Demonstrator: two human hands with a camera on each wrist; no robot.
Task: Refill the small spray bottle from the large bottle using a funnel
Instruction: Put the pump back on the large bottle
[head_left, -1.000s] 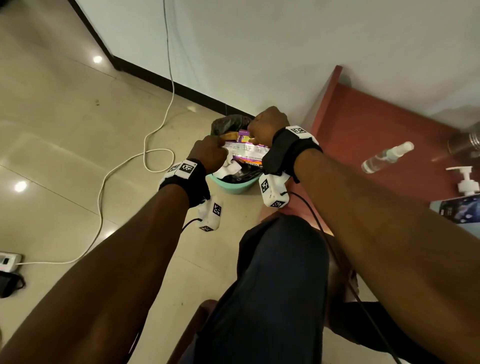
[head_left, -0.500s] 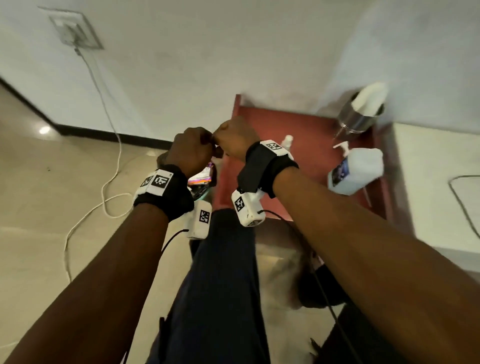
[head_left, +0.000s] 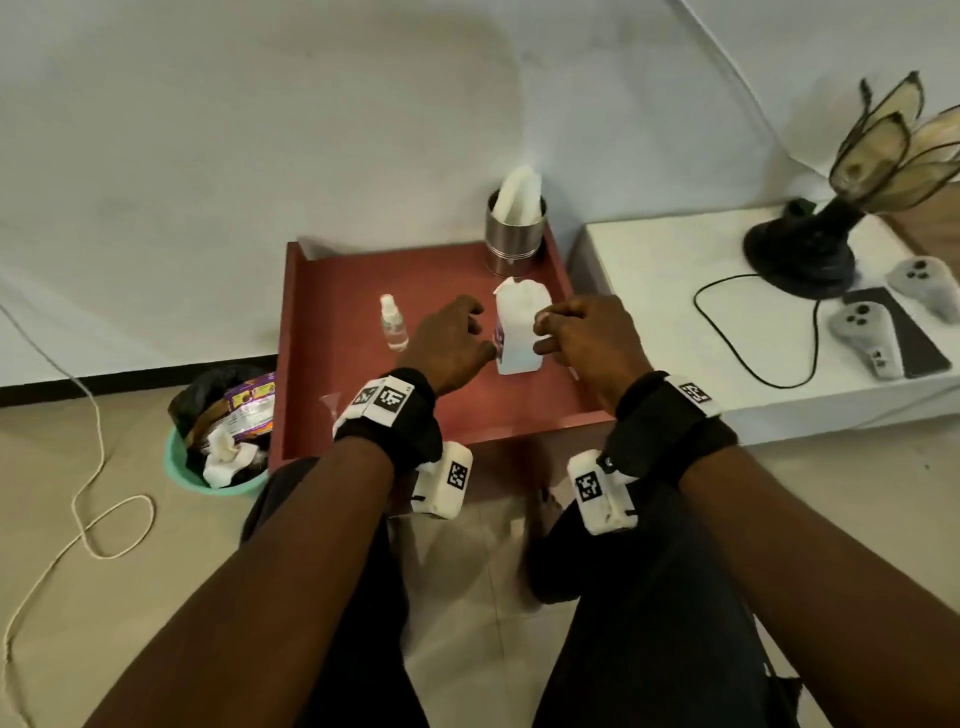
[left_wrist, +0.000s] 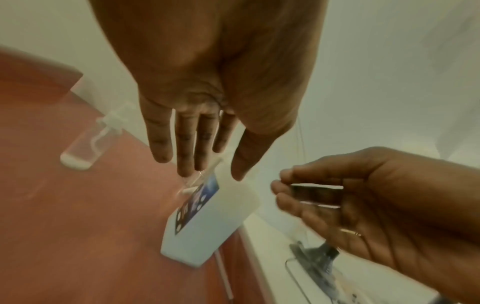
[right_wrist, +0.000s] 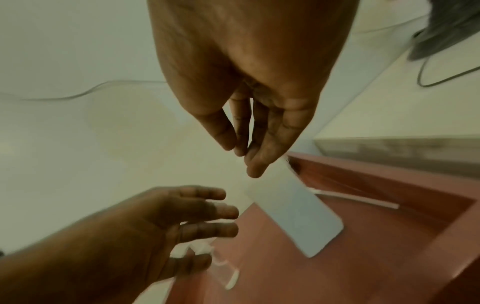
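Over the red table (head_left: 332, 291), both hands flank the large white bottle (head_left: 517, 338).
The left hand (head_left: 447, 343) hangs with fingers loosely spread, gripping nothing; the right hand (head_left: 587, 338) has its fingers drawn together, and whether they pinch anything cannot be told. The small spray bottle (head_left: 393, 323) stands upright just left of the left hand; a clear funnel (head_left: 328, 404) lies near the table's front left edge.

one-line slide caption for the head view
Both open hands, left and right, flank the large white plastic bottle on the red tray, small clear spray bottle alongside.
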